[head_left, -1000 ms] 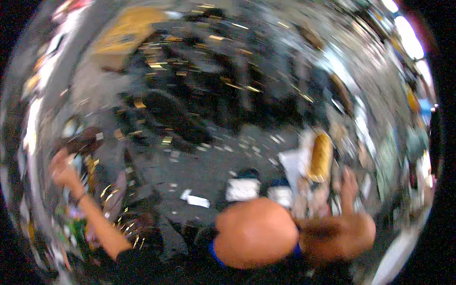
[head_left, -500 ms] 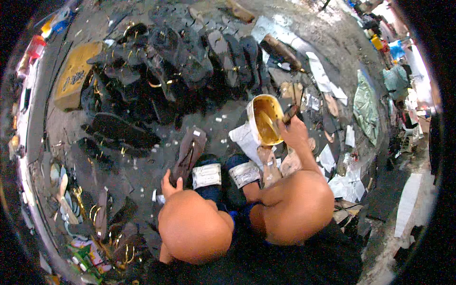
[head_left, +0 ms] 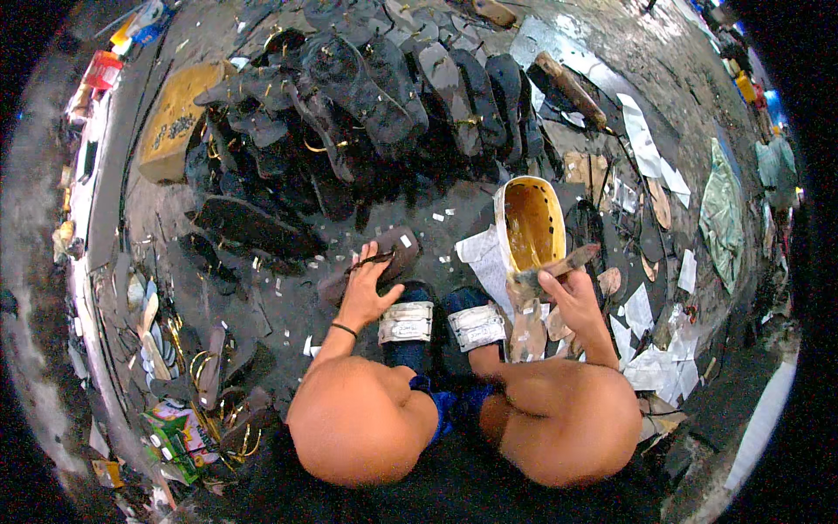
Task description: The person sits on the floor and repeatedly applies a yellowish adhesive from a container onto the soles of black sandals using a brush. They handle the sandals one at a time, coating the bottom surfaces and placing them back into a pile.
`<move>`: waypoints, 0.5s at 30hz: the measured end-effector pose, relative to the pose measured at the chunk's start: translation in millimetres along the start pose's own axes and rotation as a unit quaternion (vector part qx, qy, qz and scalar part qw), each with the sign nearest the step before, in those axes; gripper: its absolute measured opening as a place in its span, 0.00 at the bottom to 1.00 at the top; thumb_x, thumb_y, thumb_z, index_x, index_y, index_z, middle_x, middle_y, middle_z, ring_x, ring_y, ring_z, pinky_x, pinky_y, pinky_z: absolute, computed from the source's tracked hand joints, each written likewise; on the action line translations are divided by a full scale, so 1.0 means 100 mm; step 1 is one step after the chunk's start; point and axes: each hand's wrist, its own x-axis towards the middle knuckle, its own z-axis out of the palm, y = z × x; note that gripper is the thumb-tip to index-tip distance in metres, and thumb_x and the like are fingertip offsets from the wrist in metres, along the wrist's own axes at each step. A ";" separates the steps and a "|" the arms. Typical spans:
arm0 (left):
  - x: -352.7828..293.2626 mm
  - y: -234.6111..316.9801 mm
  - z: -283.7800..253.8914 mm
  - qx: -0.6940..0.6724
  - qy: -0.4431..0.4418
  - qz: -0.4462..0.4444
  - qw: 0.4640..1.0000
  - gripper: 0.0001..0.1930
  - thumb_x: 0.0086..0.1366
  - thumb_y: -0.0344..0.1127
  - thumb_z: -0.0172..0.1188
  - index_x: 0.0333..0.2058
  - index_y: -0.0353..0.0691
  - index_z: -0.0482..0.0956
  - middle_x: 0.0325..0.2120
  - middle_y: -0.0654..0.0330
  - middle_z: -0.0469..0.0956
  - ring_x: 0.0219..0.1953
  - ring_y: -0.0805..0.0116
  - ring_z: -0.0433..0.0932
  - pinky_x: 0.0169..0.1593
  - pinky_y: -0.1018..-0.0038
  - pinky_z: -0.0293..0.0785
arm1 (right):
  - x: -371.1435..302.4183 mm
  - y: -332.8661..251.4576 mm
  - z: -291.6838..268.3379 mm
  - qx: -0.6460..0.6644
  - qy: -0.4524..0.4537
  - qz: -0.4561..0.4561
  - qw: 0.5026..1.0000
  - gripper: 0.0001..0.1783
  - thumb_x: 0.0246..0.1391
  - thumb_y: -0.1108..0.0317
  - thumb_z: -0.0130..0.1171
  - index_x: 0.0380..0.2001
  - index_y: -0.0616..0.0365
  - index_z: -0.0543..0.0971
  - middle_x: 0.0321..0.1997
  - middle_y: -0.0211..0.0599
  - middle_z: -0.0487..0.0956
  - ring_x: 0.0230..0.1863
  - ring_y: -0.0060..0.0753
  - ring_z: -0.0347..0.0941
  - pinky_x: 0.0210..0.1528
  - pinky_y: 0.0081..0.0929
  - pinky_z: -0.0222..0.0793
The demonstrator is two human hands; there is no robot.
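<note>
My left hand (head_left: 362, 293) lies spread over a dark brown sandal sole (head_left: 397, 253), fingers stretched across its dark strap. The sole rests tilted on the ground beyond my left foot. In my right hand (head_left: 574, 297) is a flat brush (head_left: 572, 259) with a worn wooden handle, its bristles pointing left. The bristles are at the near rim of an oval, white-walled tub (head_left: 501, 218), stained yellow-brown inside and marked with a row of dark spots along one side. Beneath and beside the tub lies a pale sheet (head_left: 478, 255).
A big heap of dark sandals (head_left: 349, 96) spreads across the far left, beside a yellow-brown block (head_left: 179, 122). Paper scraps (head_left: 663, 362) and pale sole-shaped pieces (head_left: 527, 336) lie at right. A wooden stick (head_left: 569, 90) is farther off. My strapped footwear (head_left: 406, 321) stands close by.
My left hand has moved forward onto the sole, which has turned to point more to the right. The brush has come out of the tub toward its near rim. The view has shifted.
</note>
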 end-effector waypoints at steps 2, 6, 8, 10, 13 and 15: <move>0.20 -0.14 -0.12 0.011 -0.050 0.050 0.997 0.36 0.58 0.55 0.64 0.63 0.48 0.69 0.71 0.46 0.50 0.73 0.43 0.45 0.71 0.50 0.45 | 0.16 -0.19 0.11 -0.017 0.003 -0.023 1.000 0.16 0.62 0.63 0.60 0.47 0.63 0.78 0.40 0.30 0.81 0.40 0.24 0.74 0.45 0.27 0.71; 0.50 -0.19 -0.27 0.049 -0.128 0.133 0.982 0.37 0.58 0.62 0.60 0.65 0.55 0.67 0.72 0.49 0.47 0.72 0.44 0.46 0.71 0.49 0.46 | 0.52 -0.44 0.44 0.103 -0.007 -0.094 0.990 0.14 0.62 0.65 0.61 0.47 0.62 0.78 0.36 0.25 0.78 0.34 0.16 0.69 0.36 0.18 0.66; 0.68 -0.01 -0.31 -0.090 -0.096 0.053 0.990 0.34 0.68 0.60 0.51 0.64 0.44 0.67 0.69 0.52 0.56 0.70 0.52 0.56 0.70 0.58 0.54 | 0.67 -0.62 0.57 0.120 -0.010 -0.100 0.988 0.15 0.59 0.63 0.64 0.44 0.62 0.79 0.36 0.30 0.80 0.37 0.21 0.74 0.43 0.24 0.71; 0.83 0.13 -0.28 -0.461 -0.028 -0.119 0.879 0.31 0.72 0.56 0.46 0.64 0.38 0.67 0.66 0.54 0.63 0.67 0.56 0.63 0.68 0.63 0.59 | 0.76 -0.91 0.79 0.174 0.028 -0.189 0.966 0.15 0.56 0.64 0.67 0.43 0.62 0.80 0.37 0.34 0.83 0.40 0.21 0.76 0.44 0.24 0.72; 0.99 0.75 -0.76 -0.787 0.060 -0.255 0.558 0.25 0.76 0.48 0.39 0.58 0.37 0.72 0.52 0.56 0.78 0.49 0.61 0.80 0.53 0.67 0.76 | 0.97 -1.08 1.03 0.054 0.083 -0.325 0.941 0.14 0.53 0.66 0.68 0.41 0.59 0.81 0.39 0.39 0.83 0.41 0.34 0.80 0.44 0.29 0.74; 1.08 0.97 -0.82 -0.814 0.064 -0.242 0.524 0.24 0.76 0.48 0.36 0.56 0.40 0.74 0.48 0.54 0.80 0.45 0.59 0.81 0.49 0.65 0.79 | 1.18 -0.99 1.15 -0.024 0.086 -0.385 0.918 0.12 0.52 0.66 0.67 0.39 0.57 0.80 0.38 0.41 0.83 0.39 0.46 0.80 0.42 0.35 0.75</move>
